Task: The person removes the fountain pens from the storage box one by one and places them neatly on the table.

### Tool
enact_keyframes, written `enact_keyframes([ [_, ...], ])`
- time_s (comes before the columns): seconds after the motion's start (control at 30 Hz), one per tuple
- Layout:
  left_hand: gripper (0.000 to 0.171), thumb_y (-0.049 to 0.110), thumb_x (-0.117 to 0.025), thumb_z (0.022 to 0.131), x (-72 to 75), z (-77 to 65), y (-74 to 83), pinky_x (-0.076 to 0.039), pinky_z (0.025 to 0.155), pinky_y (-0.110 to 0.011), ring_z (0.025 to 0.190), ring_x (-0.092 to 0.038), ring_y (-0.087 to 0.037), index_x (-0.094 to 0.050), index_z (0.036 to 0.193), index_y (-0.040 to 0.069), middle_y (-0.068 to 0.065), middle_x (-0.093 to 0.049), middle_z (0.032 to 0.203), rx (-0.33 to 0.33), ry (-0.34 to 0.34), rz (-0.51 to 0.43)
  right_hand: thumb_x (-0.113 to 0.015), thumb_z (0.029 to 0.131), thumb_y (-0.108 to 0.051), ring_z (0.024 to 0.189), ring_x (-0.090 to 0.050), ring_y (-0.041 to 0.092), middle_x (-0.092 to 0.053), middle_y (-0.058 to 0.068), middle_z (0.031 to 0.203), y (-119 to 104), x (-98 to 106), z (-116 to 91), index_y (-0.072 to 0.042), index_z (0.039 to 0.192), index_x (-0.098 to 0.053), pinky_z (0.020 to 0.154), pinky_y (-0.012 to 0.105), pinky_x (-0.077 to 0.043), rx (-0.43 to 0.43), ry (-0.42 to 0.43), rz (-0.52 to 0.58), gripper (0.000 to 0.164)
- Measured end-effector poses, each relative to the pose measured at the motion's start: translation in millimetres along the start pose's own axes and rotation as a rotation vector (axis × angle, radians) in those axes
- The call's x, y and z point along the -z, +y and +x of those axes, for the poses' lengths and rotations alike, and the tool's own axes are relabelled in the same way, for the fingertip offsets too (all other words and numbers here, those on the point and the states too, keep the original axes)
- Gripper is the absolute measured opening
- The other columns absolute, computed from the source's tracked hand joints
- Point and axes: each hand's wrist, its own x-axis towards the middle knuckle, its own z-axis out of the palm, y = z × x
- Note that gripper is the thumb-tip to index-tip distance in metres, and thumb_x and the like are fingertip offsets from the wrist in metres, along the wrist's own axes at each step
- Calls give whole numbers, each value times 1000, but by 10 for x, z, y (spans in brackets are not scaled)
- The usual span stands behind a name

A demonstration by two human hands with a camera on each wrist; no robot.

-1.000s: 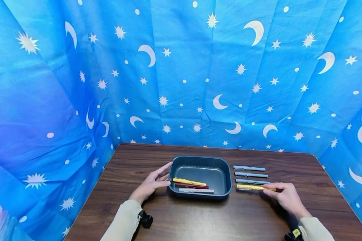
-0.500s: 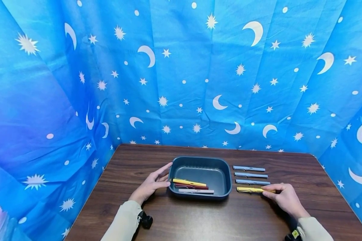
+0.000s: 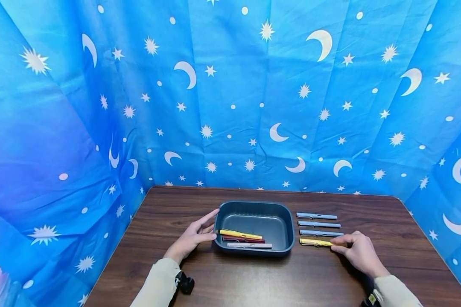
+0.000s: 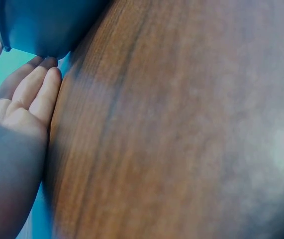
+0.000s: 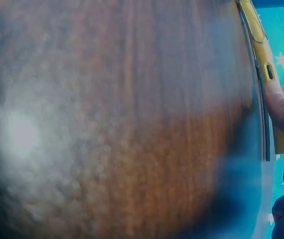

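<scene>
Apparently midway: three pens (image 3: pixel 249 245) in the tray (image 3: pixel 259 221), three blue pens (image 3: pixel 319 224) rowed toward the right edge of the bench (image 3: pixel 393 230); at the row's near end, right hand (image 3: pixel 358 252) pinching a yellow pen (image 3: pixel 315 242); left hand (image 3: pixel 191 239), fingers apart, touching the tray.

A dark brown wood-grain table (image 3: pixel 249 279), rounded at its far corners, shines in front of a dark blue-grey rectangular tray (image 3: pixel 253 252). To the tray's right, three light-blue capped pens (image 3: pixel 319 224) lie in a roughly parallel row, apart from each other, with a yellow capped pen (image 3: pixel 315 242) nearest the front.
</scene>
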Motion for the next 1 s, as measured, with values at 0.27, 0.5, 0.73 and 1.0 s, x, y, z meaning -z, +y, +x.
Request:
enact_keyframes([
  [0.27,71,17,-70,102,-8,2,11,-30,125,-47,154,-37,-32,-37,164,34,1,-26,173,-1,-1,-12,-92,80,-15,78,-58,11,-79,-6,89,-9,-9,11,-24,89,-86,67,30,-48,-45,-48,-42,13],
  [0.5,71,16,-69,103,-7,-12,21,-32,124,-47,155,-36,-32,-37,164,34,1,-26,173,5,-5,-12,-91,81,-14,83,-61,16,-80,-4,92,1,-9,31,-21,90,-86,70,32,-50,-62,-63,-56,13],
  [0.73,71,16,-69,103,-5,-9,16,-31,125,-48,155,-37,-31,-38,163,35,2,-27,173,4,0,-11,-90,83,-15,84,-63,19,-80,-1,95,17,-2,50,-19,93,-86,70,35,-51,-60,-83,-54,11],
  [1.0,71,16,-69,102,-7,-19,23,-31,125,-47,154,-37,-31,-38,163,34,1,-26,173,3,3,-11,-90,83,-16,84,-61,18,-79,0,96,-5,5,48,-18,94,-86,69,35,-49,-78,-92,-50,12],
])
